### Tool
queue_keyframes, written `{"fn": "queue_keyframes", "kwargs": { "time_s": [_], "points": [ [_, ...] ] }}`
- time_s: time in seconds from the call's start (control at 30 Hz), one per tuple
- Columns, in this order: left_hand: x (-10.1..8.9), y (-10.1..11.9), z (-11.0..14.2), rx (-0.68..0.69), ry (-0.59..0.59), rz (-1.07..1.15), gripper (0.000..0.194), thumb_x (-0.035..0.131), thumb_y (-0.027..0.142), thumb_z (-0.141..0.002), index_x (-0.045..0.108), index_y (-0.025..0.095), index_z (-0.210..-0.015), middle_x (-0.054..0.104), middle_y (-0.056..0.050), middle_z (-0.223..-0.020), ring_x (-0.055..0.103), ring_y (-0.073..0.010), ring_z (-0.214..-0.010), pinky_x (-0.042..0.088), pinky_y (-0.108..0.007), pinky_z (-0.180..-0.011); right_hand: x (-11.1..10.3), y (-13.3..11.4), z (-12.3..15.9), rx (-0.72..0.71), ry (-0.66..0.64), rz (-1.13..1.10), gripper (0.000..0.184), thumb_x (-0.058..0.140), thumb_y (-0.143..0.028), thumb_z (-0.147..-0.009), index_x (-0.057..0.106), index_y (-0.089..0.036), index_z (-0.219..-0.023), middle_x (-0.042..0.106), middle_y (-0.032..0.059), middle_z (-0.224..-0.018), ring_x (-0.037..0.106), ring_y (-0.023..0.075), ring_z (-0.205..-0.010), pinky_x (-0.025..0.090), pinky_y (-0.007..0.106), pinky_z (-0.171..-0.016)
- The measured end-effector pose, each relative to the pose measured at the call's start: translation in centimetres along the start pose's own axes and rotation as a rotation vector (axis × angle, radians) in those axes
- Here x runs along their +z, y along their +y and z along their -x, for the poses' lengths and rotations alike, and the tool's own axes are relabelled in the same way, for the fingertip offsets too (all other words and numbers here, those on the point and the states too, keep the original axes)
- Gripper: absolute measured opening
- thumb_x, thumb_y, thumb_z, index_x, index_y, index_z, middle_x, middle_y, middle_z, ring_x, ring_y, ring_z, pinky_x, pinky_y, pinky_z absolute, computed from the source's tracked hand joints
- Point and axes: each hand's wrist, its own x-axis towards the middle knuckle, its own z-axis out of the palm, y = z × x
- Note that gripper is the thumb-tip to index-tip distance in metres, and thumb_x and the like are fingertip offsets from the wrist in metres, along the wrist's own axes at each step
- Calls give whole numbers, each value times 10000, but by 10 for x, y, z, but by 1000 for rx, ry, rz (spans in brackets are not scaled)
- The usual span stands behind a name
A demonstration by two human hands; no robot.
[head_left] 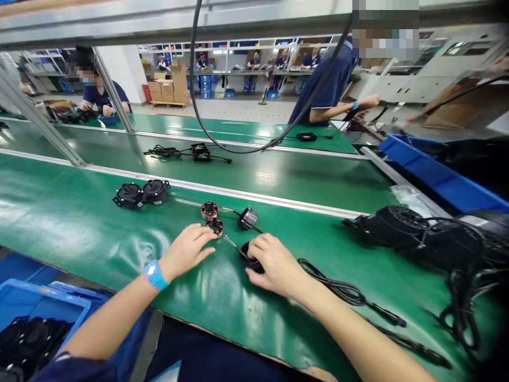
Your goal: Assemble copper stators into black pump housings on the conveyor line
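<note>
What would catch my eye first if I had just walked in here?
Probably the two copper-wound stators near the middle of the green bench top, with the left fingers at the nearer one and the right fingers around a dark round part beside it. Next, the bright blue wristband left of centre, and the black cable hanging in a big loop from above.

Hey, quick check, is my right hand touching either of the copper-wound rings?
No, your right hand is on a black round part, apart from both copper-wound rings.
</note>
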Motion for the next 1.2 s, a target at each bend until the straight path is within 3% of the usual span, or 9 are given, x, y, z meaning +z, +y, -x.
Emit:
{"fn": "queue_keyframes", "kwargs": {
  "time_s": [0.17, 0.27, 0.5, 0.73, 0.87, 0.93, 1.0, 1.07, 1.2],
  "points": [
    [9, -19, -14, 74, -68, 115, 126, 576, 277, -1021, 656, 214, -1095, 735, -42, -1081, 678, -202, -1018, 533, -346, -928, 1, -31, 2, 237, -290, -798, 392, 611, -575, -938, 699, -201, -1015, 719, 31, -862, 607, 182, -773, 424, 300, -730],
    [11, -17, -16, 85, -75, 160, 100, 569, 238, -1018, 662, 213, -1045, 732, -38, -1003, 669, -203, -952, 524, -337, -869, 25, -34, -9, 431, -182, -1130, 551, 507, -659, -954, 698, -173, -1129, 699, 26, -836, 540, 148, -693, 371, 271, -655],
    [15, -14, -15, 74, -35, 230, 106, 574, 124, -973, 645, 191, -931, 711, -44, -948, 646, -196, -949, 533, -315, -876, 54, -50, -36, 692, 43, -1443, 491, 750, -625, -707, 681, -157, -836, 520, -30, -691, 393, 101, -626, 283, 245, -601],
    [-15, -40, -18, 39, 14, 173, 213, 725, 400, -927, 681, 248, -1069, 750, -8, -1071, 682, -181, -1045, 514, -312, -980, 56, -35, -17, 649, 51, -1316, 465, 622, -602, -844, 661, -168, -1008, 562, 16, -823, 486, 132, -699, 377, 240, -579],
    [-67, -108, -28, -386, 217, -181, 587, 688, 475, -929, 548, 120, -1375, 627, -211, -1343, 576, -355, -1265, 428, -531, -1088, 50, -21, -23, 325, 70, -858, 323, 587, -441, -912, 633, -228, -1150, 585, 82, -1138, 586, 203, -980, 526, 305, -698],
    [-82, -138, -35, -573, 77, -460, 912, 808, 479, -812, 400, 56, -1510, 441, -312, -1516, 409, -472, -1418, 343, -638, -1131, 52, -16, -29, 238, 124, -739, 266, 599, -389, -898, 607, -234, -1115, 550, 98, -1239, 578, 220, -1079, 557, 315, -728],
    [-81, -155, -44, -552, -146, -596, 910, 844, 395, -778, 417, 95, -1523, 356, -288, -1594, 261, -491, -1508, 213, -680, -1192, 58, -10, -37, 199, 151, -688, 290, 605, -379, -895, 574, -243, -1149, 524, 109, -1311, 582, 225, -1112, 576, 323, -729],
    [-65, -162, -55, -462, -271, -599, 547, 746, 267, -874, 590, 201, -1394, 477, -165, -1555, 290, -372, -1533, 170, -592, -1252, 66, -4, -46, 159, 135, -627, 328, 597, -383, -907, 564, -263, -1210, 498, 110, -1393, 585, 235, -1166, 586, 359, -791],
    [-18, -171, -81, -470, -323, -603, 322, 677, 305, -955, 657, 171, -1247, 602, -121, -1402, 498, -307, -1385, 360, -580, -1184, 75, 6, -60, 71, 95, -505, 177, 578, -371, -913, 610, -241, -1028, 507, 124, -1433, 547, 278, -1312, 478, 493, -1071]
  ]
}}
